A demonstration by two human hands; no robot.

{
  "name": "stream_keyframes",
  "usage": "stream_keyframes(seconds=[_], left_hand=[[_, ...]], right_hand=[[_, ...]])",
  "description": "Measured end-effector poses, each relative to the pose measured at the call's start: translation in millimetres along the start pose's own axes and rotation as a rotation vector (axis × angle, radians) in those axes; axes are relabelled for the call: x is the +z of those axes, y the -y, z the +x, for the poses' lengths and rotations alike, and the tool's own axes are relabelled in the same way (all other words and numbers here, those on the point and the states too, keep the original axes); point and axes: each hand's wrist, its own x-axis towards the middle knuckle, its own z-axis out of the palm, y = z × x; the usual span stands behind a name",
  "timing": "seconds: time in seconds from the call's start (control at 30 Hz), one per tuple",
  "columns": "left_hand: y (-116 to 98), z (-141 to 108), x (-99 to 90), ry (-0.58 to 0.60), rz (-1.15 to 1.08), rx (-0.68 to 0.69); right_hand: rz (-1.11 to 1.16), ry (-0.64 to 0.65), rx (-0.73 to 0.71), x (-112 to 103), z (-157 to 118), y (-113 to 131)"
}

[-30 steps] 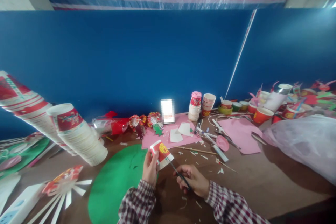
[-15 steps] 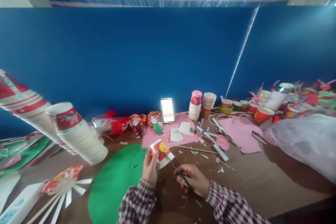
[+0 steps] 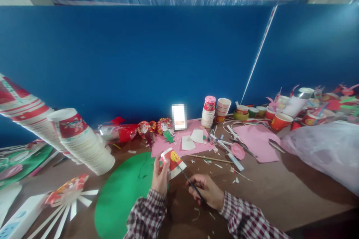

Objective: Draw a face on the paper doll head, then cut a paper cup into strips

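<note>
Head view shows your left hand point(image 3: 160, 179) with its fingers closed on the left edge of a red-and-white paper piece point(image 3: 169, 155), the thumb lying across its front. You have that piece tilted above the bench point(image 3: 269, 198), near the middle, its yellow mark facing up. Your right hand point(image 3: 207, 192) has its fingers curled around the handles of the dark scissors point(image 3: 187, 178), and the blades reach up and left to the paper piece; you cannot tell from here how far apart the blades stand.

Beside your left forearm lies a round green sheet point(image 3: 120, 198), partly behind your sleeve. Just beyond the paper piece you have a pink sheet point(image 3: 161, 147) with white scraps point(image 3: 188, 143) on it, and a thin stick point(image 3: 210, 158) lies to the right. Small paper clippings are scattered near your right hand. Farther to your left a tall stack of paper cups point(image 3: 92, 149) leans over, and a cut cup with splayed strips point(image 3: 70, 190) lies closer to you.
</note>
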Motion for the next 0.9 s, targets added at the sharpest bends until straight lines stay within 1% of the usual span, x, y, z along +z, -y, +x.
stream_keyframes(seconds=[0.27, 0.53, 0.73, 0.9], left_hand=[[3, 2, -3.5, -0.009, 0.012, -0.006], [2, -1, -2.8, 0.027, 0.041, 0.013], [8, 2, -8.1, 0.054, 0.052, 0.019], [9, 3, -8.8, 0.060, 0.045, 0.031]], right_hand=[[0.043, -0.019, 0.028, 6, -2, 8], [0.066, -0.010, -0.008, 6, -1, 11], [0.092, 0.017, -0.016, 7, 2, 12], [0.105, -0.013, -0.041, 10, 3, 13]])
